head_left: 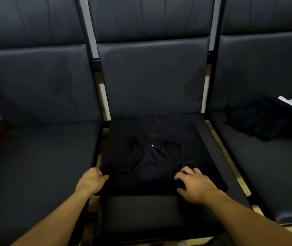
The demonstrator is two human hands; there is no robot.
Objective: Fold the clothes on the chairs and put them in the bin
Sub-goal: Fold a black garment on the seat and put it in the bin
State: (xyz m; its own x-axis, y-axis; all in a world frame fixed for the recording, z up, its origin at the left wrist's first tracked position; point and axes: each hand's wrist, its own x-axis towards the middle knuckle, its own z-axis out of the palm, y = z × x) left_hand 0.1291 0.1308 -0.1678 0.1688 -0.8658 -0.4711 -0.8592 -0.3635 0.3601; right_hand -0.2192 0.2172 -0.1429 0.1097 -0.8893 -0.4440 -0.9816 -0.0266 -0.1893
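fold in progress | left hand (92, 181) gripping black garment (152, 157) edge, right hand (194, 185) pressing it, fingers bent | pile (266, 118) right of garment waiting (bin unseen)

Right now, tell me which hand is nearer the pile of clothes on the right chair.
Right. The right hand rests on the black garment below-left of the pile; the left hand grips its far-left edge.
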